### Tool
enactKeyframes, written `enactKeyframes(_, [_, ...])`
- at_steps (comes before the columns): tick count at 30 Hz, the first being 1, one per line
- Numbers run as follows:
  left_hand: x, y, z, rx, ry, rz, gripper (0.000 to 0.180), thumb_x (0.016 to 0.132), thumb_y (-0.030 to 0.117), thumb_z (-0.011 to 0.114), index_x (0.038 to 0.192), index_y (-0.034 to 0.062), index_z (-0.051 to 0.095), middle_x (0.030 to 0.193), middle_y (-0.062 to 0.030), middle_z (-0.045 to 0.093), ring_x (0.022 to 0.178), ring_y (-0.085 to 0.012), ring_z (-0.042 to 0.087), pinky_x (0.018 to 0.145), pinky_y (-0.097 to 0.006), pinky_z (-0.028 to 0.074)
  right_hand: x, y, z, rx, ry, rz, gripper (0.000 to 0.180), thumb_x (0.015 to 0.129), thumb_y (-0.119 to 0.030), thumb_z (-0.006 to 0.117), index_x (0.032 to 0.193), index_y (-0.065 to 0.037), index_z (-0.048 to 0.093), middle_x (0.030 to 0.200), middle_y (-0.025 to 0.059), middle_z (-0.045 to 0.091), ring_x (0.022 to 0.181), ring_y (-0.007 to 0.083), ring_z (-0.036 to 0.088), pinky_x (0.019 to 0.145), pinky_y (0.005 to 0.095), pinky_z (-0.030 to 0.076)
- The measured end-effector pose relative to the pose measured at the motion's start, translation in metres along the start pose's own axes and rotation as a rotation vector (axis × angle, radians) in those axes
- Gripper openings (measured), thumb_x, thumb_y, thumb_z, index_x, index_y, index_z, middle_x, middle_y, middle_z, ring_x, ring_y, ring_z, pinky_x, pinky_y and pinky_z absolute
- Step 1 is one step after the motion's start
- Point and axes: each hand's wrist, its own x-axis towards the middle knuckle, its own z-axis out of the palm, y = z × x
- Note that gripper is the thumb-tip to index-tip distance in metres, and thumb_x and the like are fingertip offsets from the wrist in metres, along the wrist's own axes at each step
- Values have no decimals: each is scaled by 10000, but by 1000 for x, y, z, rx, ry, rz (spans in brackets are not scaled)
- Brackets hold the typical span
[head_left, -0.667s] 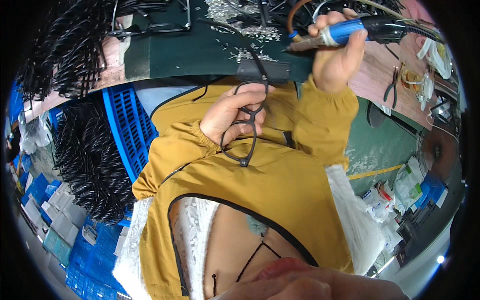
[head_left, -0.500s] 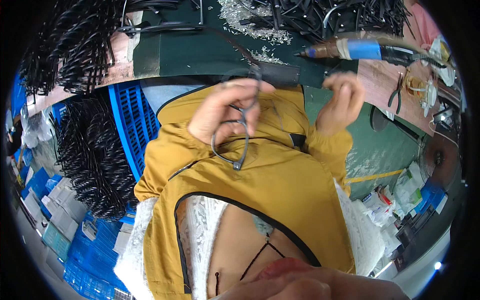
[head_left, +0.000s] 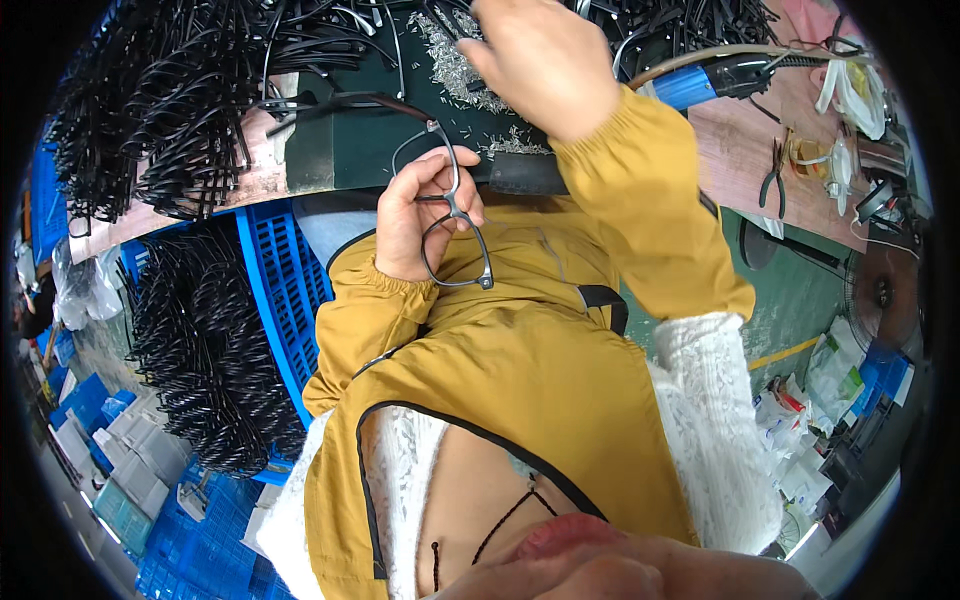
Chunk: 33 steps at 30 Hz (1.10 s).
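My left hand is closed on a dark eyeglass frame, its rims hanging down in front of my apron. One temple arm stretches from the frame's upper end to the left over the dark green mat. Up at the top edge, my right hand hovers above a heap of tiny silver screws or pins, near loose black temple arms. Its thumb stands apart from the fingers, whose ends are partly cut off. A black block sits at the mat's front edge.
A blue-and-black power screwdriver lies right of my sleeve, its tip hidden. Farther right are pliers and a plastic bag. Bunched black frames cover the table's left; more fill a blue crate. A fan stands right.
My right hand has swung up and left, away from beside the screwdriver to above the screw heap. My left hand has shifted slightly left and turned the frame, so both rims show.
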Motion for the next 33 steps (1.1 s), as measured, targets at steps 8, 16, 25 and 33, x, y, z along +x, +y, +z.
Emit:
enactKeyframes(8, [-2,1,-4,7,10,-42,349,1059,274,452,1107,-13,646,658,-95,553,619,-258,594,609,-333,473,-15,-5,48,194,-182,92,184,919,-244,670,921,-63,637,845,120,699,719,329,717,630,444,590])
enactKeyframes(16, [-1,0,0,52,23,-36,348,1059,287,463,1098,-8,642,658,-95,559,619,-253,600,578,-320,458,11,32,35,-195,-79,260,154,895,-200,634,870,-55,681,830,129,692,772,327,723,655,455,595])
enactKeyframes(25, [0,-3,-5,20,-36,-12,342,1051,246,460,1111,-38,641,674,-102,618,620,-231,647,559,-292,474,25,72,39,-203,-463,300,186,796,-179,654,791,-33,769,816,211,743,759,373,749,720,478,602])
enactKeyframes(33, [1,-2,-4,61,-39,-26,341,1048,249,466,1111,-35,643,675,-105,626,618,-235,652,550,-293,466,73,97,-47,-346,-385,15,168,840,-174,637,816,-26,710,807,223,713,786,414,719,722,517,577])
